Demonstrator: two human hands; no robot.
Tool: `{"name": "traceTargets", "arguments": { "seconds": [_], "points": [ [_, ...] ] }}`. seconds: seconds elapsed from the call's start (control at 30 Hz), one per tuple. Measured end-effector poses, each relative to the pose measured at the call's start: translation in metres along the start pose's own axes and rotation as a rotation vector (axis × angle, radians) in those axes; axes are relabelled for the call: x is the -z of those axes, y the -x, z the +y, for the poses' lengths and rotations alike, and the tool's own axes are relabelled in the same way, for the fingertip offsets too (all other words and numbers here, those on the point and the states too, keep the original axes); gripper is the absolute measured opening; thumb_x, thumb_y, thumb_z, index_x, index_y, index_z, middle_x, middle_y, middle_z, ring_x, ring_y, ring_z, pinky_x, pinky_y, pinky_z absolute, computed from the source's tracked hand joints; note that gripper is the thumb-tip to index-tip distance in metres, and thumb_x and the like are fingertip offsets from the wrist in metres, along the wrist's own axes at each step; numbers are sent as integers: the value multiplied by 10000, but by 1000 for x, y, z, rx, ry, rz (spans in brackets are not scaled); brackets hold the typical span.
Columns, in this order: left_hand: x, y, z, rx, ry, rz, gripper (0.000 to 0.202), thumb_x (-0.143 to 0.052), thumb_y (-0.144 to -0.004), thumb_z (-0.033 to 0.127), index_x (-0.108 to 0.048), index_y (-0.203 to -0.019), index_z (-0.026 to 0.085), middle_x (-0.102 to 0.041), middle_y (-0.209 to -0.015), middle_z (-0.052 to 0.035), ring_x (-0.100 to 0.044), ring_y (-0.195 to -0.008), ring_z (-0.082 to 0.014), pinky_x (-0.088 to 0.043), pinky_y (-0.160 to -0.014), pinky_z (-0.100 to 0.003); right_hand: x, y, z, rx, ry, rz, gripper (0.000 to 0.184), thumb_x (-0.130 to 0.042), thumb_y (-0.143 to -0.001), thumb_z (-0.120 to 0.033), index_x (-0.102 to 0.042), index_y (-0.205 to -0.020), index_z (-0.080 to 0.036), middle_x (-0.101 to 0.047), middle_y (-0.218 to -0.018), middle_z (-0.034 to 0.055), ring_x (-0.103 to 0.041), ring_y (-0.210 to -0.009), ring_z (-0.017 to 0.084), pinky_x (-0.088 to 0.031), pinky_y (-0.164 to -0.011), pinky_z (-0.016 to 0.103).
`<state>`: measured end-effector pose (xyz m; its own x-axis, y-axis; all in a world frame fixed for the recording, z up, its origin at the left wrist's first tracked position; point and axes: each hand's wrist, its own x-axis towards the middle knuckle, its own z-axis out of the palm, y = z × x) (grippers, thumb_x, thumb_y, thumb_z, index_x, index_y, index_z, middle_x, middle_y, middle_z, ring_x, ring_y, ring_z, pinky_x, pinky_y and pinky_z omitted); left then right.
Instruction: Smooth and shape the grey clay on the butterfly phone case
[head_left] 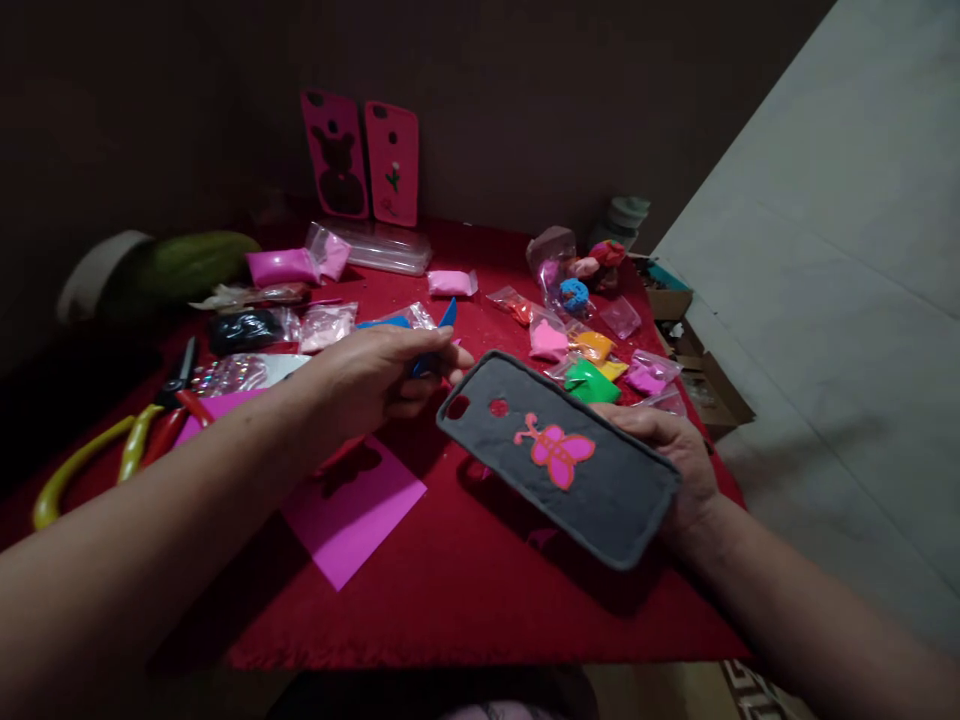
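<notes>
My right hand grips the right end of a dark grey phone case, which is tilted above the table. A pink and orange butterfly decorates its back, and red shows through the two round openings at its upper left end. My left hand is closed around a small blue plastic modelling tool, its pointed flat tip sticking up past the fingers. Those fingertips are close to the case's upper left corner; I cannot tell whether they touch it. Below my left hand lies a pink paper sheet with a dark cut-out shape.
Two pink phone cases lean upright at the back. Bags of coloured clay lie across the red tablecloth. Scissors with yellow handles rest at left, near a green cylindrical object. Cardboard boxes stand right of the table.
</notes>
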<state>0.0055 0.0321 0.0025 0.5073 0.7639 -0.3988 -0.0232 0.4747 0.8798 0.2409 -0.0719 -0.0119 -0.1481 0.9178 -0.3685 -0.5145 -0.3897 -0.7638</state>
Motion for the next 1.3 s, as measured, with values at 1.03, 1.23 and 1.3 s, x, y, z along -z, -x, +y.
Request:
{"name": "traceTargets", "arguments": {
  "seconds": [1.03, 1.23, 1.3],
  "points": [
    [1, 5, -21, 168, 14, -340, 320, -522, -908, 351, -592, -678, 139, -301, -435, 81, -177, -394, -44, -227, -401, -158, 9, -7, 6, -302, -135, -94, 114, -604, -583, -206, -505, -552, -159, -513, -506, -34, -484, -457, 80, -424, -519, 202],
    [-4, 7, -21, 212, -32, -388, 369, -574, -875, 294, -519, -548, 130, -367, -450, 58, -201, -383, -27, -133, -371, -155, 10, -9, 6, -384, -105, -70, 133, -601, -568, -237, -492, -554, -161, -526, -538, -11, -496, -518, 108, -436, -586, 233],
    [-5, 8, -22, 231, -27, -422, 372, -577, -874, 296, -515, -546, 130, -379, -442, 56, -199, -368, -25, -120, -361, -158, 12, -9, 6, -400, -111, -109, 152, -601, -572, -247, -482, -531, -161, -494, -501, -17, -455, -478, 98, -404, -537, 225]
  ]
}}
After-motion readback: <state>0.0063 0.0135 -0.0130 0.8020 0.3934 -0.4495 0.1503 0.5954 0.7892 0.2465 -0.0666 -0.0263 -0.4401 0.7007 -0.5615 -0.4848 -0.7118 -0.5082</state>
